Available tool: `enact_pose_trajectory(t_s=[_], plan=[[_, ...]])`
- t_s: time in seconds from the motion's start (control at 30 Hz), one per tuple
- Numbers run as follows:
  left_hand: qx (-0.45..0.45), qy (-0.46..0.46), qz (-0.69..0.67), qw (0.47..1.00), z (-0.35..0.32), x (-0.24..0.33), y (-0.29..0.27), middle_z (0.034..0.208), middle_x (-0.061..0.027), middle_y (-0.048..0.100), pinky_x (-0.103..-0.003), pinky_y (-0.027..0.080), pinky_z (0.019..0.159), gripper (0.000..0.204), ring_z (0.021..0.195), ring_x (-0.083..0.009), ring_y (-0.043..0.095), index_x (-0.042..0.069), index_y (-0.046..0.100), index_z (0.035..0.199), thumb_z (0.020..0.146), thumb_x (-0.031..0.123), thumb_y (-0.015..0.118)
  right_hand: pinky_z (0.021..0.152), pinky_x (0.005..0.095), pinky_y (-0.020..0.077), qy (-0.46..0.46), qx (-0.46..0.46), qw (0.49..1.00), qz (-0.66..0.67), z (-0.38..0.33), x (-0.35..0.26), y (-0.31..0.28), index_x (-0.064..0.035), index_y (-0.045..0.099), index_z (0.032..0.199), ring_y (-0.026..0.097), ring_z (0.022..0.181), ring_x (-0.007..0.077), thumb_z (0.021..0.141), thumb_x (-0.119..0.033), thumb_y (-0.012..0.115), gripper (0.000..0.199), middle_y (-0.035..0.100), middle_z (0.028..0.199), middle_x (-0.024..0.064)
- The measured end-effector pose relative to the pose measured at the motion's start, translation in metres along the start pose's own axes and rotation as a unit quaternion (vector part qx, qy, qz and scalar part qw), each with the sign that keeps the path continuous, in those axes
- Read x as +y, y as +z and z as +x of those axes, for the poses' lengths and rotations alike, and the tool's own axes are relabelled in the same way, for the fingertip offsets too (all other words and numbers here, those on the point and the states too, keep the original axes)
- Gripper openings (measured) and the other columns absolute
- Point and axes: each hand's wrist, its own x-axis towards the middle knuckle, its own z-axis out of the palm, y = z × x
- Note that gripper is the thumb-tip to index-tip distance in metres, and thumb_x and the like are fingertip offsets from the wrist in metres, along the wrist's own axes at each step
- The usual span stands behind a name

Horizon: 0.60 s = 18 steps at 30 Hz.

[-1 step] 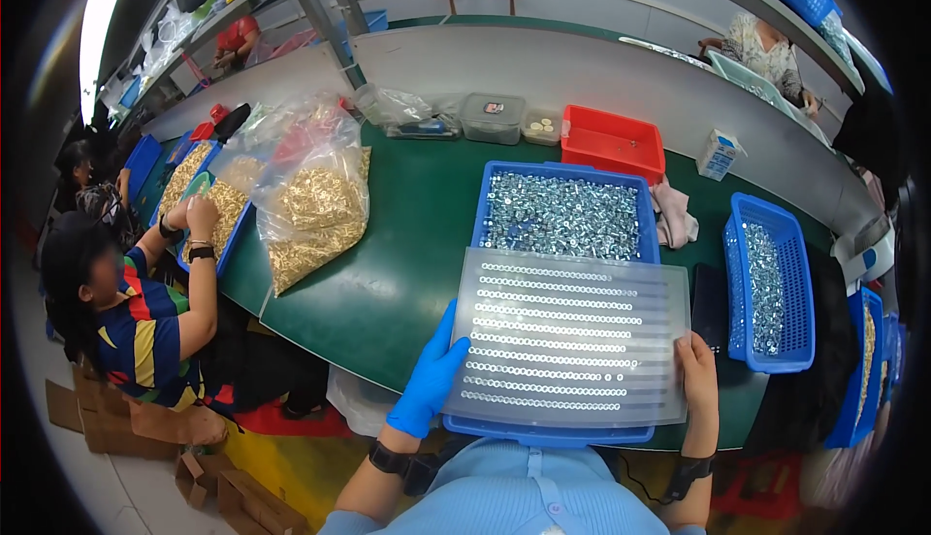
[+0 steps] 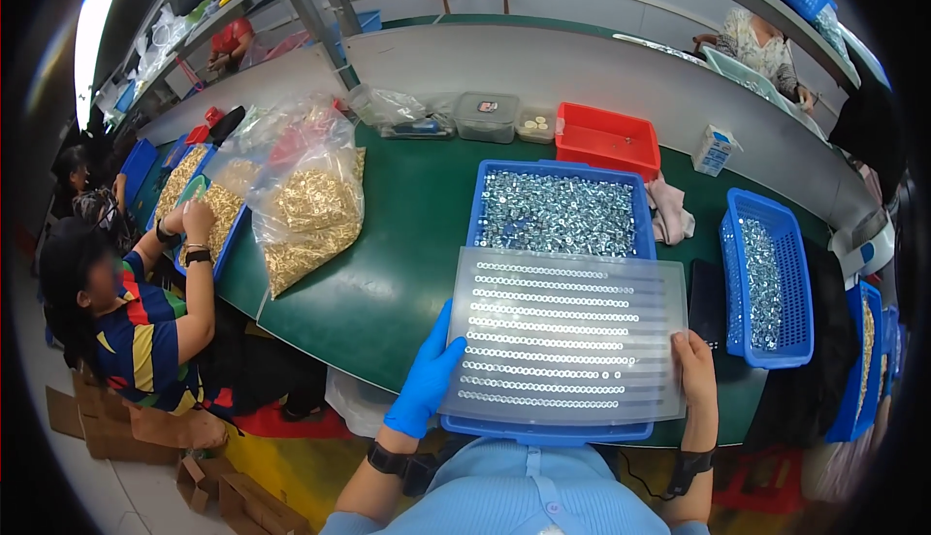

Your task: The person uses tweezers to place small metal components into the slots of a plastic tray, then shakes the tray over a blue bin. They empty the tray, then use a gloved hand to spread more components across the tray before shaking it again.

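A translucent flat tray (image 2: 662, 341) is held by its two sides, in front of my body. Several rows of small, shiny, ring-like metal pieces (image 2: 548, 334) line it; a few sit apart at the right ends of rows. My left hand (image 2: 424, 380), in a blue glove, grips the left edge with its thumb on top. My bare right hand (image 2: 695, 370) grips the right edge, fingers partly hidden beneath. Under and beyond it is blue plastic, with a blue bin (image 2: 475, 207) full of loose small silvery metal parts (image 2: 558, 213) showing at the far side.
At right stands a blue perforated basket (image 2: 797, 288) of similar parts. Behind the bin are a red tray (image 2: 606, 142), a pink cloth (image 2: 669, 210) and a small carton (image 2: 715, 151). Left lies a clear bag of gold-coloured pieces (image 2: 315, 210); a co-worker (image 2: 145, 322) sits beyond it.
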Motion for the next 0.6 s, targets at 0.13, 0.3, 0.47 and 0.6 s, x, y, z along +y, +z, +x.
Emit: enact_pose_trajectory(t_s=[0.13,0.3,0.47,0.6], plan=[[0.005,-0.013,-0.042,0.999,0.001,0.005,0.003,0.140,-0.0123,0.036,-0.031,0.031,0.103,0.058,0.126,-0.0205,0.037,0.002,0.025,0.141,0.088,0.004,0.049,0.062,0.0186,0.0397,0.033,-0.061,0.997,0.041,0.008,0.002,-0.003,0.0014,0.059,0.104,0.048,0.065,0.0048,0.088,-0.015,0.058,0.023,0.059,0.081,-0.0018],[-0.022,-0.021,-0.090,0.995,0.005,0.005,-0.003,0.138,-0.0126,0.038,-0.032,0.032,0.102,0.062,0.124,-0.0215,0.039,0.003,0.024,0.142,0.086,0.002,0.050,0.056,0.0181,0.0370,-0.031,-0.079,0.996,0.001,0.002,-0.001,0.000,0.0008,0.060,0.099,0.047,0.061,0.0043,0.087,-0.015,0.059,0.021,0.056,0.073,-0.0026],[-0.016,0.004,-0.081,0.997,0.012,0.016,-0.008,0.135,-0.0127,0.041,-0.033,0.033,0.102,0.065,0.122,-0.0219,0.042,0.002,0.030,0.139,0.080,0.000,0.055,0.049,0.0182,0.0328,-0.074,-0.107,0.991,0.037,0.000,-0.006,-0.005,-0.0004,0.057,0.088,0.043,0.055,0.0040,0.085,-0.013,0.061,0.014,0.050,0.064,-0.0033],[-0.034,0.049,-0.045,0.997,0.018,0.041,-0.010,0.130,-0.0119,0.047,-0.033,0.035,0.100,0.064,0.118,-0.0218,0.045,0.001,0.037,0.135,0.075,-0.001,0.059,0.048,0.0181,0.0316,-0.153,-0.074,0.984,0.047,-0.003,-0.019,0.000,-0.0016,0.054,0.083,0.041,0.053,0.0037,0.084,-0.012,0.062,0.013,0.048,0.062,-0.0034]])
